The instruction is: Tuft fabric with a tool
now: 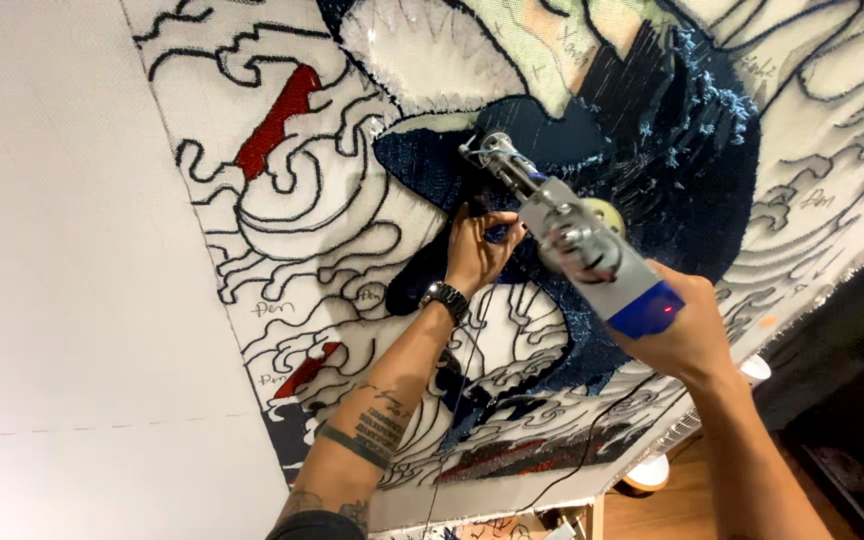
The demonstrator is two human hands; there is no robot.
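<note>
Overhead, a large tufting cloth [282,250] fills most of the view, stretched flat and drawn with swirling black wave outlines, red patches and a big dark blue tufted area [672,150] toward 1 o'clock. The right hand [687,335] is wrapped closed around the rear grip of a grey tufting gun [572,235], with the blue end of the grip showing just above the knuckles. The gun runs from the hand toward 10 o'clock, and its metal nose [487,150] meets the cloth at the edge of the blue pile. So the gun lies above and left of the right hand, its tip well apart from the palm.

The left hand [477,250] sits at 9 o'clock from the gun's body, just beside its barrel. Its fingers are curled and pinched together on a bit of blue yarn [497,232] near the barrel; whether they touch the gun itself cannot be told. A black watch [446,297] circles the left wrist, and the forearm below bears tattoos. A thin black cord [572,460] hangs down toward 6 o'clock from beneath the gun. At 5 o'clock, past the cloth's frayed edge, a strip of wooden floor [672,505] shows.
</note>
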